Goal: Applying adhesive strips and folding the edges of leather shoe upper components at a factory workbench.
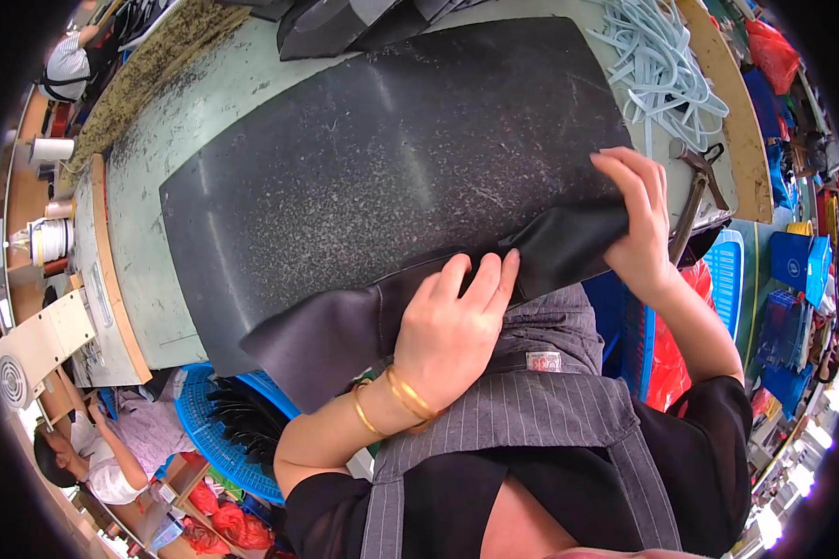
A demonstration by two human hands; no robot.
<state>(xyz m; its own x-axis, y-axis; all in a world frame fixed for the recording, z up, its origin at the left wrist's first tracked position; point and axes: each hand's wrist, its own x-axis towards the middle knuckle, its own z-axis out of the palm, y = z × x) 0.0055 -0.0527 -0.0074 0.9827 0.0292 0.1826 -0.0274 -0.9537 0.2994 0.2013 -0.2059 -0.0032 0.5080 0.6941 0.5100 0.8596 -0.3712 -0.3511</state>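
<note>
**Soft black piece at the mat's near edge, both hands on it**

The desk (149,233) carries a broad black mat (345,158), its face scuffed and speckled. Along the mat's near edge lies the piece (569,233), dark and seamed, partly overhanging toward the apron (503,410). By its folds and sheen I judge it light, limp and hardly fragile, the glossy right part likely slicker than the duller left. It would sag if held at one point, so the better hold is near both ends, or at a seam with the other side supported.

The left hand (452,326) has its fingers bent over the piece near the middle, grasping it. The right hand (639,219) curves about the right end, fingertips over the mat; whether it grips, I cannot tell.

Counted: one desk; one mat; two blue baskets, one at left (200,424) and one at right (725,270); apparently one piece, its middle partly hidden; one heap of pale straps (667,74), too tangled to count; two hands; one hammer (690,207). The black parts (252,419) in the left basket overlap too much to number.
</note>
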